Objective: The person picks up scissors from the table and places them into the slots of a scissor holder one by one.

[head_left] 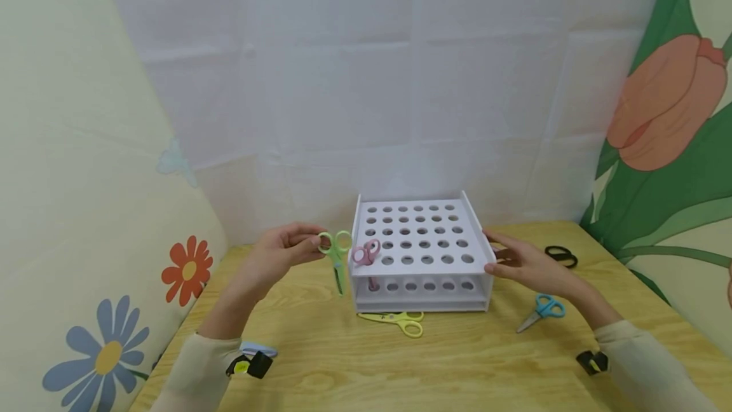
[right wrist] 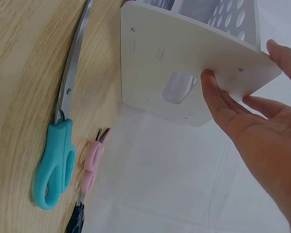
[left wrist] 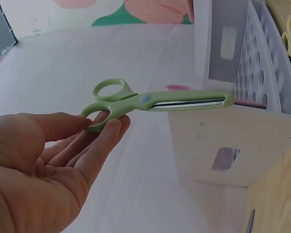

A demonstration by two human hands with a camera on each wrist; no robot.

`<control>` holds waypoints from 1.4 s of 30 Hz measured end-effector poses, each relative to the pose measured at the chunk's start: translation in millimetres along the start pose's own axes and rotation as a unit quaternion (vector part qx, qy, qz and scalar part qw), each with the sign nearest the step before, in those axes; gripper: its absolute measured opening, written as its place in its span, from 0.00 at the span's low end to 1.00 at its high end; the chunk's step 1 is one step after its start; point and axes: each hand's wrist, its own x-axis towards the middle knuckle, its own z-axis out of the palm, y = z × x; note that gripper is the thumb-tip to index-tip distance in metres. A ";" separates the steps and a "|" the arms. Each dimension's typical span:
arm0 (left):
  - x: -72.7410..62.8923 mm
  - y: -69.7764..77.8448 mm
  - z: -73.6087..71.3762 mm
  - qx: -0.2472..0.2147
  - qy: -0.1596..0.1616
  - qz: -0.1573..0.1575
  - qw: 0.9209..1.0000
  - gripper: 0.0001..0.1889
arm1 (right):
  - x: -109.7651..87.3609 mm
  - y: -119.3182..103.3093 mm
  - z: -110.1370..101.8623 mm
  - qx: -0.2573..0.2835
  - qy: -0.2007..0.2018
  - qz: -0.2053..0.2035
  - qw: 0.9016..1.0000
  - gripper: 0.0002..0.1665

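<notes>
Head view, middle of the frame: the left hand (head_left: pixel 276 257) pinches green scissors (head_left: pixel 338 264) by one handle ring, tips down, just left of a white rack (head_left: pixel 422 306). The right hand (head_left: pixel 528 267) touches the rack's right side with fingers loosely extended, some hard to see. Pink scissors (head_left: pixel 366 251) stand in the rack, blades mostly hidden by its top board. Lower left, a black wrist device (head_left: pixel 262 365) partly covers a light-blue object (head_left: pixel 258 348) I can't make out.

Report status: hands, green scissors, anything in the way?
Left hand pinching green scissors by a handle loop, blades down, left of white rack. Right hand against rack's right side. Pink scissors in front-left hole; other top holes look free.
</notes>
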 end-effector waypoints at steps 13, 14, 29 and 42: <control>-4.3 18.1 23.4 -0.038 0.055 0.015 0.998 0.17 | 0.8 0.8 0.5 -0.004 0.000 0.006 1.000 0.47; -4.3 18.9 24.1 -0.040 0.056 0.014 0.998 0.17 | 0.8 0.5 0.6 -0.004 0.000 0.007 1.000 0.47; 18.3 22.8 52.3 -0.057 0.073 0.031 0.995 0.14 | 2.0 1.3 2.0 0.001 -0.002 -0.006 1.000 0.46; 51.6 6.2 82.1 -0.021 0.147 0.090 0.985 0.09 | 0.9 1.4 0.6 -0.006 -0.005 -0.010 1.000 0.47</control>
